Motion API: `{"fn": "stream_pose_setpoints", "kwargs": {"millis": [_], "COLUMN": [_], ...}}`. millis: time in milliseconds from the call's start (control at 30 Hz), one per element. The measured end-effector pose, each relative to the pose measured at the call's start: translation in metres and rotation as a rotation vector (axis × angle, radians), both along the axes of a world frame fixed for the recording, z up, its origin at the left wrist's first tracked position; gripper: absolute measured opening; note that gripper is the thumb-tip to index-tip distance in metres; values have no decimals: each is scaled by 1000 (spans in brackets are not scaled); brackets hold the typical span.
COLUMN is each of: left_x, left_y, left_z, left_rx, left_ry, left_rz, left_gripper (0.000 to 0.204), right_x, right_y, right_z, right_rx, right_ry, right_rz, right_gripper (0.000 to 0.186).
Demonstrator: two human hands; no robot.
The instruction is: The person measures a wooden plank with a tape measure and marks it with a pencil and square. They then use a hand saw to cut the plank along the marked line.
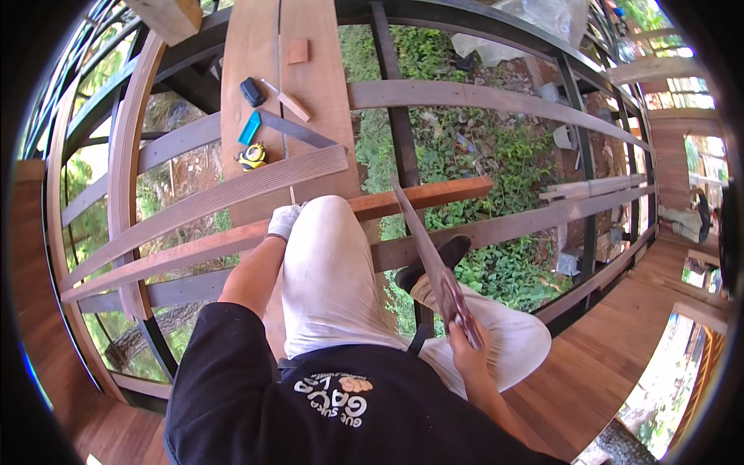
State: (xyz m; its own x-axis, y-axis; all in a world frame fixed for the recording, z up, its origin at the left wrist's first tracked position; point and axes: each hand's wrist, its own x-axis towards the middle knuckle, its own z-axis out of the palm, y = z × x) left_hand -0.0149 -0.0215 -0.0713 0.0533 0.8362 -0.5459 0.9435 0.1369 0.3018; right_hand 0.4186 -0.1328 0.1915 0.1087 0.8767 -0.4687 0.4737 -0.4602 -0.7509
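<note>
My right hand [468,346] is closed round the brown handle of a handsaw [435,271]. The saw's narrow end lies across a reddish wooden beam [457,191], close to its right end. Beside my raised knee, my left hand [285,220], in a pale glove, grips the same beam; the knee hides part of its fingers. Just beyond the beam lies a grooved board [209,190]. On the plank [252,46] ahead are a yellow and black tape measure [252,156], a try square with a teal handle [249,128], a chisel-like tool with a wooden handle [291,104] and a dark case [251,92].
A small wood block [297,50] lies farther along the plank. Dark metal framing [399,132] and wooden rails [496,98] surround wide gaps over greenery below. Wooden decking [612,341] runs along the right. Another person [686,221] is partly visible at the far right.
</note>
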Motion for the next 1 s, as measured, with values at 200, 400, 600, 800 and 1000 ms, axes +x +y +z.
{"fn": "stream_pose_setpoints", "kwargs": {"millis": [200,400,600,800,1000], "left_x": [-9,-5,-8,-5,-5], "left_y": [7,4,19,12,-15], "left_z": [-4,4,12,7,-8], "left_rx": [-79,-122,-100,-114,-57], "left_ry": [-12,17,6,27,12], "left_rz": [-9,-15,-36,-12,19], "left_gripper": [30,32,34,35,34], "right_x": [-45,-14,-44,-43,-17], "right_y": [82,16,81,72,25], "right_z": [-70,-11,-68,-34,13], "right_rx": [118,-40,182,-43,58], "right_ry": [64,38,-6,231,302], "right_rz": [84,-52,145,-117,-191], "right_gripper": [14,21,17,15,12]}}
